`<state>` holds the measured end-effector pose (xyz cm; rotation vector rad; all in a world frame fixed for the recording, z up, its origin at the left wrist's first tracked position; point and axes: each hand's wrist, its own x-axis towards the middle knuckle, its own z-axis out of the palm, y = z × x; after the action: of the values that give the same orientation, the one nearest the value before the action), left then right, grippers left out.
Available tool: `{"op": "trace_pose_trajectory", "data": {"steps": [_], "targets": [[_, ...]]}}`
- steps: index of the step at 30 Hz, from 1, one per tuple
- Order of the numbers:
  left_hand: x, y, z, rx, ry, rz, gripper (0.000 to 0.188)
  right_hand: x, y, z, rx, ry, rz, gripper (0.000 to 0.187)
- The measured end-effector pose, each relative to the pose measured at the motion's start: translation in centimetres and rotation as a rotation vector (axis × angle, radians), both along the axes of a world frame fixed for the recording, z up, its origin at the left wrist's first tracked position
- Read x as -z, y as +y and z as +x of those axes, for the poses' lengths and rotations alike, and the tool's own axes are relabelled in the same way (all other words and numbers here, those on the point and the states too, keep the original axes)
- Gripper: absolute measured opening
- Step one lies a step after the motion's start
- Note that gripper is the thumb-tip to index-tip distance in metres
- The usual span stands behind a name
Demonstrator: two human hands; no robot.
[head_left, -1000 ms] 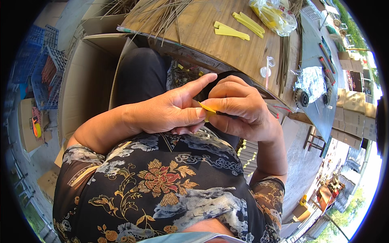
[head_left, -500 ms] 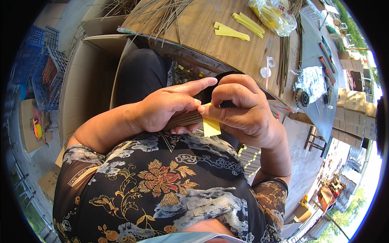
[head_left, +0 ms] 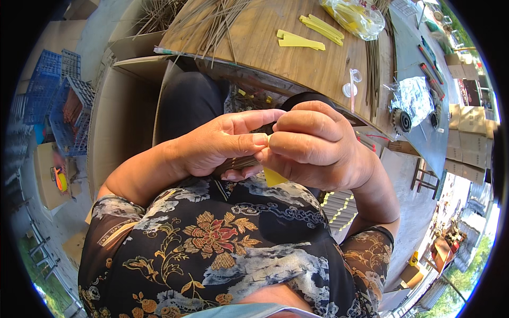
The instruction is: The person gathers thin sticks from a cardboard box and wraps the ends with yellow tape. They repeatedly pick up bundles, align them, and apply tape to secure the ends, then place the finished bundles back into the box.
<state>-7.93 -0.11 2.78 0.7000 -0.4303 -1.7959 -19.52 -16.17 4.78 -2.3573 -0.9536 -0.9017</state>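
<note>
Close in front of my body, my left hand [head_left: 209, 148] is closed round a bundle of thin brown sticks [head_left: 234, 165], mostly covered by the fingers. My right hand [head_left: 321, 146] pinches a yellow paper strip [head_left: 273, 178] against the end of that bundle, with its fingers curled. The two thumbs almost meet at the strip, whose lower end hangs below the right fingers. How far the paper goes round the sticks is hidden behind my hands.
On the wooden table [head_left: 265, 58] lie yellow strips [head_left: 300, 42], loose thin sticks [head_left: 214, 26], a plastic bag [head_left: 354, 18] and a small white cap [head_left: 349, 90]. An open cardboard box [head_left: 124, 106] stands at my left. Yellow-banded stick bundles [head_left: 339, 209] lie below my right forearm.
My right hand has turned and curled over the yellow strip, so less of it shows. The left thumb now presses closer to the right fingers. The whole view has shifted slightly.
</note>
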Motion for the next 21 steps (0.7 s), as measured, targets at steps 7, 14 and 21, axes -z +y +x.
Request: {"op": "trace_pose_trajectory", "data": {"steps": [7,14,21], "targets": [[-0.6,0.0,0.1,-0.161,-0.227,0.003,0.062,-0.4,0.4,-1.0,0.074,0.003,0.102,0.021],[-2.2,0.5,-0.5,-0.406,-0.681,-0.125,0.052,2.1,2.5,-1.6,0.415,0.482,0.863,0.06],[-1.5,0.5,-0.6,-0.388,-0.596,-0.279,0.029,3.2,3.2,0.0,0.201,0.253,0.91,0.02]]}}
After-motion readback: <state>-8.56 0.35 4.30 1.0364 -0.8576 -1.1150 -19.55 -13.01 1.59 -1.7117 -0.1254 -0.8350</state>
